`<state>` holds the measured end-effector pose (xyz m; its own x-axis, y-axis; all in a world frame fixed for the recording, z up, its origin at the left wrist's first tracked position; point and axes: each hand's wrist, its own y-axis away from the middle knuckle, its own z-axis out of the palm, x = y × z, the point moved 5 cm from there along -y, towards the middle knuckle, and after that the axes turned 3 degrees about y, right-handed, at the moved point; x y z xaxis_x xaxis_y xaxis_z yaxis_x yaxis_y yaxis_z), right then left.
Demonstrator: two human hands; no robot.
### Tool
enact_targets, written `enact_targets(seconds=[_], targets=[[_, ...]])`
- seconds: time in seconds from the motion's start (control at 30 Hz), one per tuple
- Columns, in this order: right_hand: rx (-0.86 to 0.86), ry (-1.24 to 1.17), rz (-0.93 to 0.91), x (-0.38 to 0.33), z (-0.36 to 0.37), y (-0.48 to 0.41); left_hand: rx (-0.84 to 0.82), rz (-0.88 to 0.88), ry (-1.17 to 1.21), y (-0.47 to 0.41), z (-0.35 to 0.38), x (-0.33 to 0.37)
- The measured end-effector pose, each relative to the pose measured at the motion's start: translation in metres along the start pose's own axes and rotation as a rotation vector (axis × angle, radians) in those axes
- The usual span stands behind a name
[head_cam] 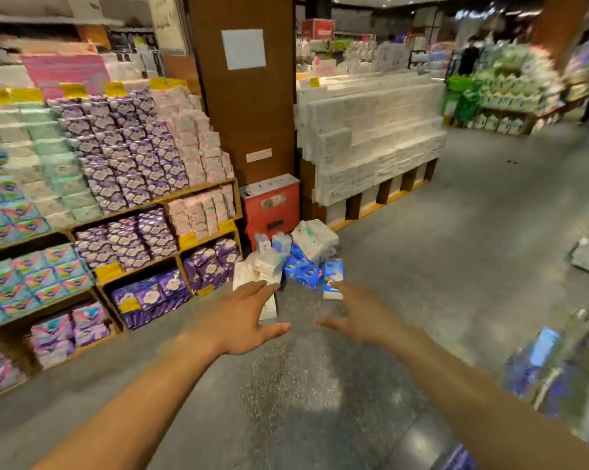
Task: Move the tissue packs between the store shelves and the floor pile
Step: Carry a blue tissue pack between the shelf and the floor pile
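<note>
Loose pile of white, pale-blue & dark-blue plastic-wrapped tissue packs (293, 259) lies on the grey speckled floor (455, 232) directly in front of the red metal box (271, 205), against its base. Left hand (249, 320) & right hand (361, 317) reach toward the box on the pile's near side, fingers spread wide, palms facing, gripping nothing. Wooden store shelves (198, 192) w/ purple & pink packs stand left of the box; tall white pack stack (371, 137) right of it.

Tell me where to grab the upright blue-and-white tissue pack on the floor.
Probably pinch the upright blue-and-white plastic-wrapped tissue pack across its width near the top, right hand coming from the front: it stands on end, with bare floor before and right of it.
</note>
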<state>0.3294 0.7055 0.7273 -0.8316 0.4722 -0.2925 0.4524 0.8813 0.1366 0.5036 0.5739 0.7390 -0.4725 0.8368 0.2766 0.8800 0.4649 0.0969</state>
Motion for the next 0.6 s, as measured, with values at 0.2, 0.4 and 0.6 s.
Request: enact_targets(seconds=[0.2, 0.4, 0.6], targets=[[-0.045, -0.022, 0.085, 0.064, -0.011, -0.135, -0.047, 0.064, 0.0, -0.159, 0.006, -0.029], [-0.046, 0.012, 0.053, 0.138, -0.057, -0.272, -0.003, 0.044, 0.051, -0.319, 0.0, -0.05], [-0.1, 0.089, 0.063, 0.206, -0.098, -0.399, 0.03, 0.007, 0.079, -0.46, -0.009, -0.07]])
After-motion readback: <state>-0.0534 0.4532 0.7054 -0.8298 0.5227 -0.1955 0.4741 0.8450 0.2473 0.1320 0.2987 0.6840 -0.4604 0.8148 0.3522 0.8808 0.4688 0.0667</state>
